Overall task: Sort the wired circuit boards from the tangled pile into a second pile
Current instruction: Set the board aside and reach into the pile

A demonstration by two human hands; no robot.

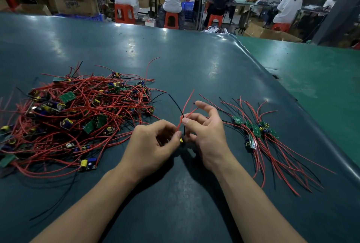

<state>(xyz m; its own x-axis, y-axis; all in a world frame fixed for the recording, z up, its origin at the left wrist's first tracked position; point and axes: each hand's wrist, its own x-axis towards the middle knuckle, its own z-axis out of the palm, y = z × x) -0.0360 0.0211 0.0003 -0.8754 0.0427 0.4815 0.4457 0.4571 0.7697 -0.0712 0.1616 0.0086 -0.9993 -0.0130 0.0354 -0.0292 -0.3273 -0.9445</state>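
- Busy workshop in the back, people on orange stools (124, 13) at benches, cardboard boxes around. Up front it's all one dark green mat (194, 63) on the table.
- The tangle (78, 114) sits left of the hands: loads of little green boards with yellow and blue caps, red and black leads knotted every which way.
- Right of the hands is the sorted pile (257, 133), only a handful of boards so far, stacked close with their leads all fanned the same way. Looks deliberate, so they don't snag again.
- Between the two piles, one board (181, 140) is held just above the mat. You only see a yellow bit of it peeking out between the hands.
- Left hand (153, 141) has its fingers curled round that board, pinning it so the leads can be worked.
- Right hand (202, 131) pinches the wires (185, 110) just above the board with thumb and forefinger, other fingers lifted clear. My guess is it's straightening the red and black leads, which stick up and away.
- Judging by pile sizes, this job's barely started. Next move is probably laying this one on the sorted pile, leads lined up with the rest.
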